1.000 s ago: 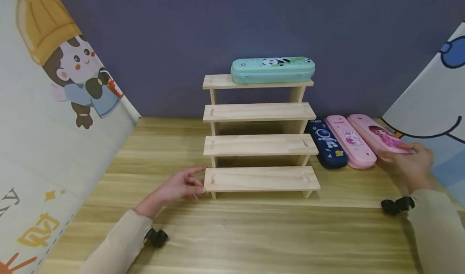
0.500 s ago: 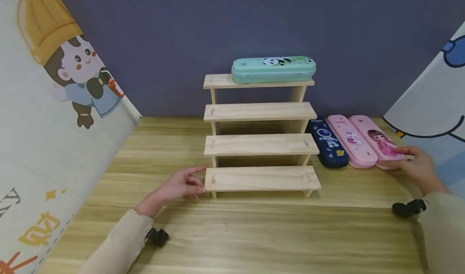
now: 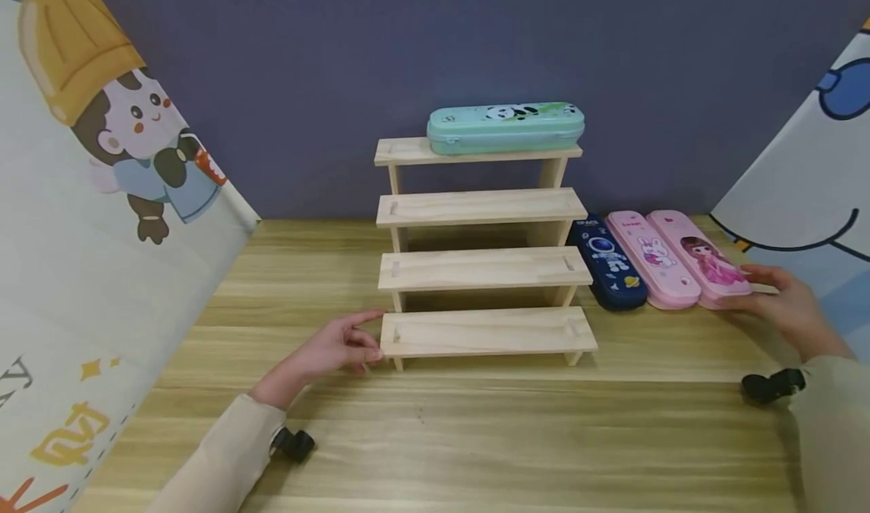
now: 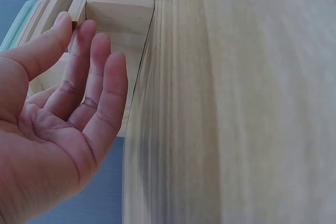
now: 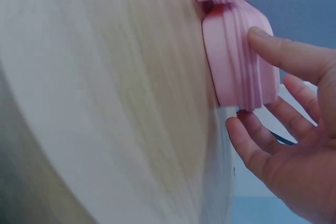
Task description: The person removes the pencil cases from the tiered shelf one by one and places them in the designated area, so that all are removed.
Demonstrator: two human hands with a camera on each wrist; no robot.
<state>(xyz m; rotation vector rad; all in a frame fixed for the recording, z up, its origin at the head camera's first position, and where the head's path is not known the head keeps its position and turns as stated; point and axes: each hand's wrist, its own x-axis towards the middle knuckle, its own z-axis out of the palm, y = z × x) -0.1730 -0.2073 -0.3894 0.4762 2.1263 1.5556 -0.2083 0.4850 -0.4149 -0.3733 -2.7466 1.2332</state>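
Note:
My left hand (image 3: 340, 344) holds the left end of the lowest board on a stepped wooden display stand (image 3: 485, 333), thumb at the front corner and index finger toward the back. In the left wrist view the other fingers (image 4: 107, 98) curve loosely beside the stand's leg. At the right, my right hand (image 3: 785, 305) grips the near right corner of a pink pencil case (image 3: 700, 260) with a girl print. Its thumb lies on the front end, seen in the right wrist view against the case's ridged seam (image 5: 244, 61), while the other fingers are along the side.
A pink bunny pencil case (image 3: 652, 260) and a navy astronaut one (image 3: 607, 264) lie in a row between the girl case and the stand. On the top shelf sits a mint-green panda pencil case (image 3: 506, 131). A dark wall (image 3: 319, 105) stands behind.
The girl-print case has come down flat beside the bunny case, its near end shifting left. My right hand has moved slightly right around its corner. The left hand has stayed at the stand.

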